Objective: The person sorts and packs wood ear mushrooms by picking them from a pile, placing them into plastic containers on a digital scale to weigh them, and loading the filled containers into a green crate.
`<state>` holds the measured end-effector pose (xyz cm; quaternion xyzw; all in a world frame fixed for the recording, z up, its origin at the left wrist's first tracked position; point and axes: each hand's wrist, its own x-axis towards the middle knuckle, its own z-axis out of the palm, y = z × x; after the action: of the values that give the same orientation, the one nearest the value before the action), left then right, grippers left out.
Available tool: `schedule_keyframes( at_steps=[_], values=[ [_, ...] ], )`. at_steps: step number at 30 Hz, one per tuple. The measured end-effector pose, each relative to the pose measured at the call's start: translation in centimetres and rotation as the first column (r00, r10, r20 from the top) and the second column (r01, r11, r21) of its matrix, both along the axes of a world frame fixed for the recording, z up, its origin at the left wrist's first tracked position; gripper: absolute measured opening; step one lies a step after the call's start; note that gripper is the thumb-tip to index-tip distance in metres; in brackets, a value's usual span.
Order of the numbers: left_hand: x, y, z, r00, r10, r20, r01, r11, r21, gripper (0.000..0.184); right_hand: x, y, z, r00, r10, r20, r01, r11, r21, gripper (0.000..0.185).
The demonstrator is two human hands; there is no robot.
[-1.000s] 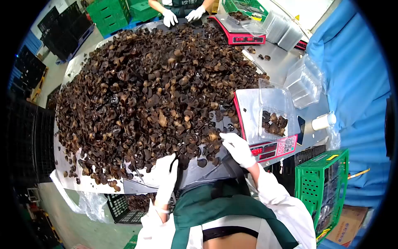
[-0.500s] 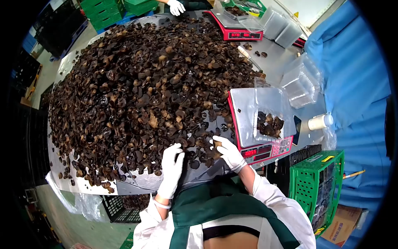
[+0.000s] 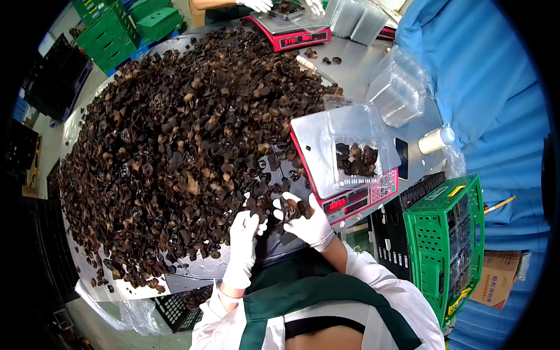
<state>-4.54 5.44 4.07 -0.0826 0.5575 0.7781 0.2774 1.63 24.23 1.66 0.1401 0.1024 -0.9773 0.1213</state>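
Observation:
A broad heap of dark brown wood ear mushrooms (image 3: 175,146) covers the table. My gloved right hand (image 3: 312,228) is curled, palm up, round a few wood ear mushrooms (image 3: 293,210) at the heap's near edge. Close beside it, my gloved left hand (image 3: 242,233) has its fingers bent together against dark pieces; what they grip is hidden. To the right, a red digital scale (image 3: 318,146) bears an open clear plastic box (image 3: 379,169) with some wood ear mushrooms inside. Its red display appears to read 0.055.
Stacked clear boxes (image 3: 396,87), a phone (image 3: 401,157) and a white bottle (image 3: 436,140) lie beyond my scale. Green crates (image 3: 429,233) stand at the right. Across the table, another person's gloved hands (image 3: 256,4) are by a second scale (image 3: 300,39).
My right hand has turned up and now holds wood ear mushrooms. My left fingers have curled in. The view has swung, and both of the other person's hands now show by their scale.

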Motion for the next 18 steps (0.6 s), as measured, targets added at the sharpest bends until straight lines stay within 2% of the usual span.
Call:
schedule_keyframes(
  at_steps=[1, 2, 3, 4, 5, 7, 9, 11, 12, 13, 14, 15, 17, 18],
  values=[
    [0.1, 0.5, 0.4, 0.994, -0.022, -0.111, 0.009, 0.993, -0.116, 0.014, -0.3, -0.2, 1.0, 0.998, 0.049, -0.042, -0.047, 0.997, 0.057, 0.055],
    [0.4, 1.2, 1.2, 0.985, -0.037, -0.167, 0.006, 0.983, -0.186, 0.010, 0.0, -0.7, 2.3, 0.990, 0.105, -0.090, -0.054, 0.894, 0.445, 0.049],
    [0.8, 1.5, -0.4, 0.947, -0.094, -0.308, -0.012, 0.946, -0.324, 0.011, 0.2, -1.2, 3.8, 0.980, 0.168, -0.108, -0.026, 0.644, 0.764, 0.043],
    [1.1, 2.4, 0.6, 0.914, -0.155, -0.376, -0.003, 0.922, -0.388, 0.010, -0.8, -0.7, 3.2, 0.972, 0.225, -0.075, -0.145, 0.814, 0.562, 0.040],
    [1.6, 3.4, 1.6, 0.874, -0.218, -0.433, -0.001, 0.892, -0.451, 0.010, 0.1, 0.1, 3.3, 0.971, 0.230, 0.071, -0.231, 0.806, 0.545, 0.037],
    [2.4, 5.2, 2.3, 0.870, -0.249, -0.425, 0.025, 0.884, -0.467, 0.013, 0.1, 1.4, 4.9, 0.970, 0.224, 0.089, -0.212, 0.619, 0.756, 0.031],
    [3.3, 7.2, 3.8, 0.857, -0.161, -0.490, -0.006, 0.947, -0.322, 0.017, 0.6, 4.4, 6.0, 0.983, 0.182, -0.037, -0.069, 0.544, 0.836, 0.027],
    [3.9, 8.3, 4.3, 0.841, -0.179, -0.511, 0.005, 0.946, -0.323, 0.018, 1.0, 7.8, 10.2, 0.989, 0.097, -0.111, 0.073, 0.331, 0.941, 0.026],
    [4.4, 8.7, 4.4, 0.827, -0.193, -0.528, 0.015, 0.946, -0.323, 0.020, 0.7, 10.0, 10.7, 0.948, 0.110, -0.298, 0.294, 0.054, 0.954, 0.027],
    [4.9, 9.0, 4.2, 0.832, -0.182, -0.525, -0.005, 0.943, -0.334, 0.020, 0.3, 12.1, 11.1, 0.867, 0.177, -0.466, 0.495, -0.210, 0.843, 0.027],
    [5.4, 9.1, 3.7, 0.825, -0.271, -0.496, 0.055, 0.912, -0.407, 0.018, 0.0, 13.9, 12.2, 0.869, 0.219, -0.443, 0.494, -0.345, 0.798, 0.029],
    [5.8, 9.0, 3.2, 0.817, -0.350, -0.459, 0.105, 0.872, -0.479, 0.016, -0.4, 15.5, 13.0, 0.868, 0.264, -0.420, 0.496, -0.463, 0.734, 0.030],
    [7.6, 9.4, 1.3, 0.743, -0.405, -0.533, 0.048, 0.826, -0.561, 0.016, -1.2, 18.8, 11.2, 0.906, 0.269, -0.328, 0.424, -0.530, 0.735, 0.038],
    [8.5, 9.5, 0.5, 0.662, -0.476, -0.579, 0.011, 0.778, -0.628, 0.019, -1.4, 19.5, 11.4, 0.895, 0.313, -0.320, 0.447, -0.606, 0.658, 0.042]
  ],
)
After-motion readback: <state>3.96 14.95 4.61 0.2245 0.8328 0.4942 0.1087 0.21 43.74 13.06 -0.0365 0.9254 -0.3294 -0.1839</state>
